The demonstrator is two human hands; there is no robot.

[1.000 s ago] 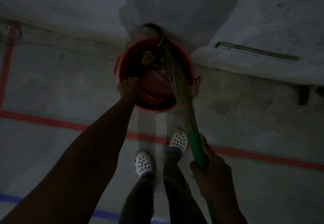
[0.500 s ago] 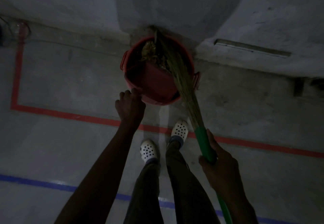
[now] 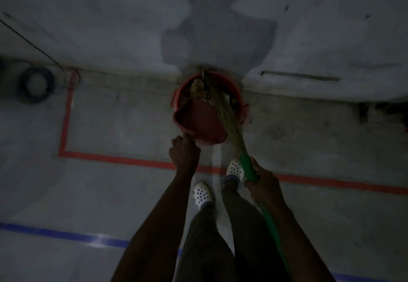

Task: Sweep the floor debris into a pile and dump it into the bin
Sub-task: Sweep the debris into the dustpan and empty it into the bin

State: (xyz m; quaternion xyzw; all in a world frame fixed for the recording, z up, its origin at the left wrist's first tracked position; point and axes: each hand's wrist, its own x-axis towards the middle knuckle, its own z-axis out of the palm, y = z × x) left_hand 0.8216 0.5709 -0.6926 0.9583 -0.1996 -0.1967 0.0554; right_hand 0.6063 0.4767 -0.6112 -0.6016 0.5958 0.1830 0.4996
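A person holds a red dustpan [image 3: 198, 119] tilted into the red bin [image 3: 241, 101] by the wall [image 3: 110, 27], left hand [image 3: 184, 152] curled on its near edge, so the debris [image 3: 197, 87] slides inside, while the right hand [image 3: 265, 184] grips the broom [image 3: 249, 166], bristles reaching in to coax it off.

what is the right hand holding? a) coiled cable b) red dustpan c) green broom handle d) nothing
c: the right hand grips the green broom handle, its bristles reaching into the red bin, while the left hand holds the red dustpan.
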